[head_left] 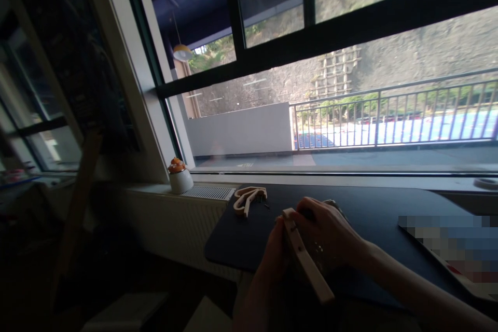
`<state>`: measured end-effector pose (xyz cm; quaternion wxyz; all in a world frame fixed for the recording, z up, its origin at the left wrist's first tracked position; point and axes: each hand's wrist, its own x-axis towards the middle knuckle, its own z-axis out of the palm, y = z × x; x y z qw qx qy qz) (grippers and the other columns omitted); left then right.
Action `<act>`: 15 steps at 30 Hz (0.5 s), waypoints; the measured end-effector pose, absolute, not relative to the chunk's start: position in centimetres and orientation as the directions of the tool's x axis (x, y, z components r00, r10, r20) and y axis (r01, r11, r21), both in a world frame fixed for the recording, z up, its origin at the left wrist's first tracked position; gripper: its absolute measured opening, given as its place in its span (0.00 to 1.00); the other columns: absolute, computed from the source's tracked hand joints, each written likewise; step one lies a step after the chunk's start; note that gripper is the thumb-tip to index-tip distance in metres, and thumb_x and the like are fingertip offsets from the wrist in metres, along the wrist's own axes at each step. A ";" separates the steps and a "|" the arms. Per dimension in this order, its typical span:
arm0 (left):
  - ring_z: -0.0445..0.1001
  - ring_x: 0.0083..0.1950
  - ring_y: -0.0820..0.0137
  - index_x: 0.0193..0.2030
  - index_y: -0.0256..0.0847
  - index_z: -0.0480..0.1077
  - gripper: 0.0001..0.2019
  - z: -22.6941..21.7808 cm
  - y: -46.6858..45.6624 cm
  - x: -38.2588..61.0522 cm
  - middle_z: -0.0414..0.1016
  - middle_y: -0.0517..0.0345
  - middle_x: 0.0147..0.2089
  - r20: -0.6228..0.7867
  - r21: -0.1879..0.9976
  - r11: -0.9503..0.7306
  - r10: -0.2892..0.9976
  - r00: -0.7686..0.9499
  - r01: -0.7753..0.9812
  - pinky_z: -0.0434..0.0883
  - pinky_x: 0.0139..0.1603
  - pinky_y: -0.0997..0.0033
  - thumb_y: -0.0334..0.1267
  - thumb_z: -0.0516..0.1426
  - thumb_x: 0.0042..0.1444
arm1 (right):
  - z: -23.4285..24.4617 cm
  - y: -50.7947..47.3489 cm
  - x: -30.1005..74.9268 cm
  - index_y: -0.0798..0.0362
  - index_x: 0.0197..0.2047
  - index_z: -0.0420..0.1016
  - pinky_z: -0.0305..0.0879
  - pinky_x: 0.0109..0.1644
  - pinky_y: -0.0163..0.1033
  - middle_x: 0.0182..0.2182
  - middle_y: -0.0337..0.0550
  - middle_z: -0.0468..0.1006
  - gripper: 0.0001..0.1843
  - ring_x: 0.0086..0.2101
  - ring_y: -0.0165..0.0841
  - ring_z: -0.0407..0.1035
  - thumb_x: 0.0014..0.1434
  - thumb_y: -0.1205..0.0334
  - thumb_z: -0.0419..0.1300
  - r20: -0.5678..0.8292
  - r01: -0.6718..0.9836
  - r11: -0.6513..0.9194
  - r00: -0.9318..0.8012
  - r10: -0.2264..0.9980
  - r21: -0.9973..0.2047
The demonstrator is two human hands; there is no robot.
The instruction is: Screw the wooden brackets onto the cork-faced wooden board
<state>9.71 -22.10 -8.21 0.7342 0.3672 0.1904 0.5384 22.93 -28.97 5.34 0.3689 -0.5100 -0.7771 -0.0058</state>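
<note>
A curved, pale wooden piece (305,264) with dark screws or holes along its narrow edge stands slanted between my hands. My left hand (273,249) is closed around its far side, the fingers partly hidden in shadow. Against the other side, near the upper end, my right hand (330,228) is closed with curled fingers; something dark shows in its grip, too dim to name. Another bent wooden piece (243,202), shaped like a looped bracket, lies on the dark table (229,238). Several small dark screws (266,206) rest beside it.
Behind my right hand lies a partly hidden, shiny object (336,209). A blurred-out flat panel (455,249) occupies the table's right side. A white jar with an orange top (180,179) stands on the sill by the radiator (182,223). The window (241,129) borders the far edge.
</note>
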 end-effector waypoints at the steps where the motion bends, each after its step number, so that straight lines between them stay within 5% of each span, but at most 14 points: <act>1: 0.72 0.51 0.55 0.50 0.33 0.73 0.27 -8.1 -22.2 9.7 0.77 0.46 0.44 0.123 0.745 0.145 0.930 0.348 -0.651 0.66 0.53 0.60 0.56 0.58 0.54 | 5.7 -28.9 22.9 0.51 0.31 0.68 0.58 0.29 0.36 0.28 0.40 0.75 0.15 0.25 0.30 0.66 0.63 0.50 0.51 0.590 0.771 0.504 -0.212 0.779 -0.389; 5: 0.73 0.52 0.55 0.51 0.33 0.73 0.27 -7.5 -22.6 9.7 0.78 0.46 0.46 0.131 0.748 0.158 0.917 0.377 -0.644 0.65 0.55 0.60 0.55 0.57 0.55 | 7.2 -28.1 23.7 0.51 0.35 0.68 0.60 0.30 0.36 0.27 0.40 0.74 0.17 0.27 0.31 0.66 0.65 0.49 0.47 0.605 0.716 0.505 -0.144 0.783 -0.482; 9: 0.73 0.53 0.54 0.51 0.33 0.74 0.28 -6.9 -23.0 9.8 0.78 0.45 0.46 0.115 0.737 0.189 0.912 0.395 -0.649 0.64 0.58 0.59 0.56 0.59 0.53 | 6.7 -27.0 24.0 0.53 0.43 0.75 0.61 0.32 0.38 0.29 0.44 0.79 0.20 0.30 0.37 0.71 0.63 0.49 0.49 0.474 0.794 0.424 -0.197 0.858 -0.437; 15: 0.73 0.54 0.52 0.52 0.32 0.73 0.29 -6.8 -23.0 9.9 0.79 0.43 0.47 0.080 0.718 0.204 0.926 0.370 -0.666 0.66 0.58 0.58 0.54 0.61 0.52 | 5.4 -26.8 22.4 0.50 0.43 0.79 0.63 0.35 0.38 0.33 0.45 0.82 0.19 0.34 0.39 0.75 0.59 0.48 0.54 0.375 0.786 0.460 -0.314 0.872 -0.412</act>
